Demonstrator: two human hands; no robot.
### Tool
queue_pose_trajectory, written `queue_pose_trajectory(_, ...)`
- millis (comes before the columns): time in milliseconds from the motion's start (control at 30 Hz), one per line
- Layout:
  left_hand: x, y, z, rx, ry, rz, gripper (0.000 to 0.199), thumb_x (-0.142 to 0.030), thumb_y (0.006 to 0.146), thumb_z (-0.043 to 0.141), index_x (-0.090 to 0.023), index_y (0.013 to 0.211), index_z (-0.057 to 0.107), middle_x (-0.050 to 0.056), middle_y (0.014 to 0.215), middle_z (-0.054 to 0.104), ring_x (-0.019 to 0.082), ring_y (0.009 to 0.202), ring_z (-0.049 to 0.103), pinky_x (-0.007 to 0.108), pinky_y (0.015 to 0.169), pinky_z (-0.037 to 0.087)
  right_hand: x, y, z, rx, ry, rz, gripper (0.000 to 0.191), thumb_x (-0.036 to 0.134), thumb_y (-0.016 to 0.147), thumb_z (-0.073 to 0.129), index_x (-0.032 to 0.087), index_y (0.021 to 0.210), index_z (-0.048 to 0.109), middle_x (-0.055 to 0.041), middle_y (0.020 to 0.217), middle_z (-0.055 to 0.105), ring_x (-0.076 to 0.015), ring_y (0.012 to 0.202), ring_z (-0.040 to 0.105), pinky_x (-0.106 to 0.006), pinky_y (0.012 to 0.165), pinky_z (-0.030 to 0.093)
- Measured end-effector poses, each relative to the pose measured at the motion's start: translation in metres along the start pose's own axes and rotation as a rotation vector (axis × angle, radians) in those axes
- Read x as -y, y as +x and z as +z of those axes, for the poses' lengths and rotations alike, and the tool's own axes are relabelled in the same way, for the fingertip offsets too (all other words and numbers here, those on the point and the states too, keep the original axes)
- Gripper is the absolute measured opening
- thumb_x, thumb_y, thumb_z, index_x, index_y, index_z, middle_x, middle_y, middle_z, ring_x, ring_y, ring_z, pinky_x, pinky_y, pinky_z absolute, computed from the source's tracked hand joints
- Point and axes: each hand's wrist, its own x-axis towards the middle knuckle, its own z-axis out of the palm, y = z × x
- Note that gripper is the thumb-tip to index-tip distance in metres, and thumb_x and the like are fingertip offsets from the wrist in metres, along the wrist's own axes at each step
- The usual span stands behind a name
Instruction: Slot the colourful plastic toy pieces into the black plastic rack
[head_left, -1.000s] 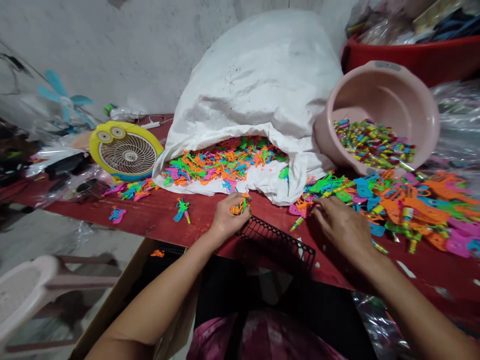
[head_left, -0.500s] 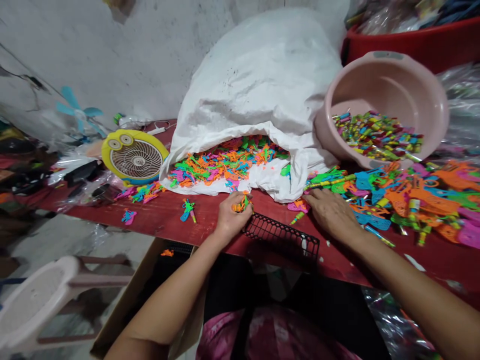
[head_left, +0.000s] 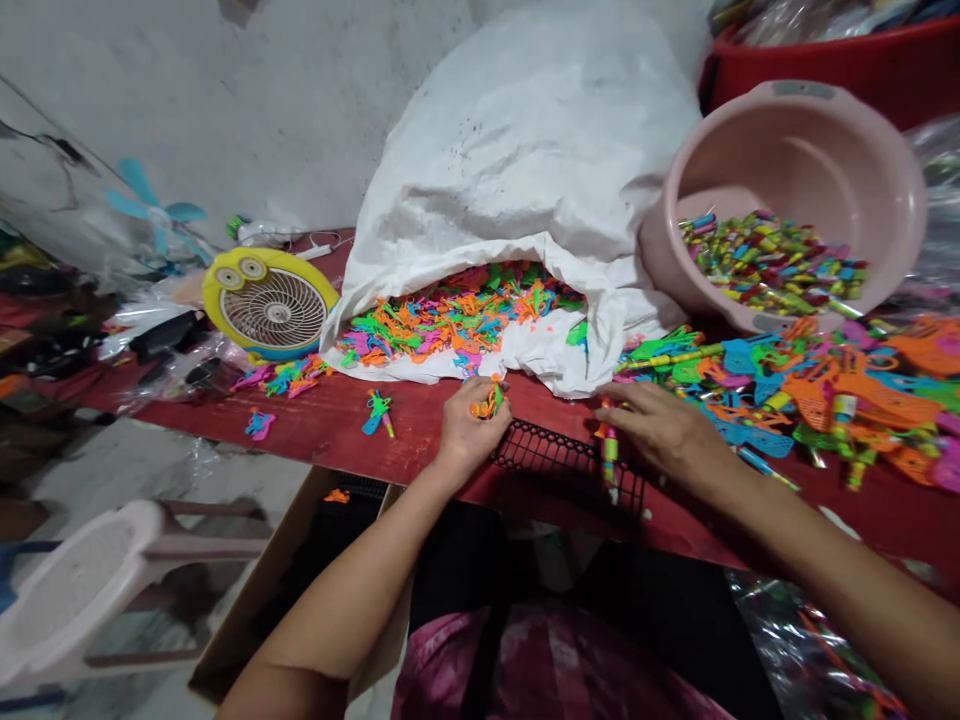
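Note:
My left hand [head_left: 474, 430] is closed around several small orange and green plastic toy pieces [head_left: 491, 400], at the left end of a black mesh rack [head_left: 551, 450]. Over the rack's right end, my right hand [head_left: 671, 430] pinches a small plastic toy with a striped tube [head_left: 610, 455] hanging down from it; its upper part is hidden by my fingers. Close to my right wrist lies a pile of bright plastic toys with tubes [head_left: 840, 390]. Behind my left hand, a white sack [head_left: 540, 160] lies with its mouth open, showing loose plastic pieces [head_left: 442, 320].
A pink basin [head_left: 787, 140] tilts at the back right, holding striped tubes [head_left: 780, 265]. A yellow fan [head_left: 274, 305] stands at the left on the red table [head_left: 315, 425]. A single toy [head_left: 377, 413] lies nearby. Below are a cardboard box [head_left: 262, 570] and a stool [head_left: 97, 570].
My right hand has lifted a toy with a striped tube from the table by the pile and brought it over the rack. My left hand has stayed almost still.

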Motion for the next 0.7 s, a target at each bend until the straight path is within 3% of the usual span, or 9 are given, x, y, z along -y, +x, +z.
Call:
queue_pose_trajectory(133, 0.0, -0.001, 0.001, -0.013, -0.008, 0.002, 0.012, -0.012, 0.078, 0.062, -0.02, 0.082, 0.071, 0.002, 0.091, 0.07, 0.016, 0.089, 0.067, 0.027, 0.085, 0.052, 0.011, -0.006, 0.003, -0.06, 0.076, 0.103, 0.047, 0.012, 0.095, 0.038, 0.025, 0.137, 0.056, -0.0114, 0.145, 0.053, -0.025, 0.128, 0.052, -0.041, 0.099, 0.047)
queue_pose_trajectory(233, 0.001, -0.002, 0.002, -0.017, -0.01, -0.007, 0.011, -0.012, 0.078, 0.062, -0.02, 0.08, 0.07, 0.002, 0.091, 0.07, 0.015, 0.089, 0.066, 0.027, 0.084, 0.051, 0.024, -0.006, -0.001, -0.11, 0.045, 0.375, 0.034, 0.029, 0.099, 0.04, 0.018, 0.121, 0.063, -0.0144, 0.12, 0.067, -0.0262, 0.108, 0.063, -0.037, 0.086, 0.049)
queue_pose_trajectory(333, 0.001, -0.002, 0.004, -0.017, 0.0, -0.003, 0.01, -0.013, 0.079, 0.062, -0.02, 0.077, 0.068, 0.002, 0.089, 0.068, 0.015, 0.087, 0.065, 0.026, 0.083, 0.051, 0.044, 0.005, -0.001, 0.063, -0.068, 0.653, 0.042, 0.052, 0.098, 0.04, 0.02, 0.089, 0.066, -0.0093, 0.079, 0.07, -0.0246, 0.072, 0.065, -0.033, 0.064, 0.042)
queue_pose_trajectory(433, 0.001, -0.002, 0.004, -0.029, 0.002, 0.009, 0.009, -0.013, 0.079, 0.061, -0.019, 0.075, 0.067, 0.002, 0.086, 0.067, 0.015, 0.085, 0.064, 0.026, 0.08, 0.05, 0.062, 0.027, 0.009, 0.233, -0.211, 0.74, 0.05, 0.063, 0.095, 0.041, 0.019, 0.091, 0.064, -0.011, 0.075, 0.07, -0.0266, 0.07, 0.066, -0.031, 0.058, 0.034)
queue_pose_trajectory(567, 0.0, -0.002, 0.003, -0.03, 0.001, 0.005, 0.009, -0.013, 0.079, 0.061, -0.019, 0.077, 0.067, 0.002, 0.087, 0.067, 0.015, 0.084, 0.064, 0.026, 0.08, 0.049, 0.07, 0.053, 0.018, 0.35, -0.267, 0.717, 0.04, 0.048, 0.094, 0.049, 0.013, 0.111, 0.058, -0.0169, 0.084, 0.072, -0.0291, 0.078, 0.069, -0.031, 0.058, 0.033)
queue_pose_trajectory(700, 0.0, -0.002, 0.003, -0.018, 0.029, 0.011, 0.01, -0.012, 0.079, 0.06, -0.019, 0.077, 0.067, 0.002, 0.087, 0.068, 0.016, 0.085, 0.065, 0.028, 0.082, 0.05, 0.062, 0.054, 0.008, 0.379, -0.185, 0.776, 0.028, 0.033, 0.088, 0.055, 0.014, 0.109, 0.059, -0.0167, 0.089, 0.072, -0.0288, 0.08, 0.069, -0.031, 0.059, 0.034)
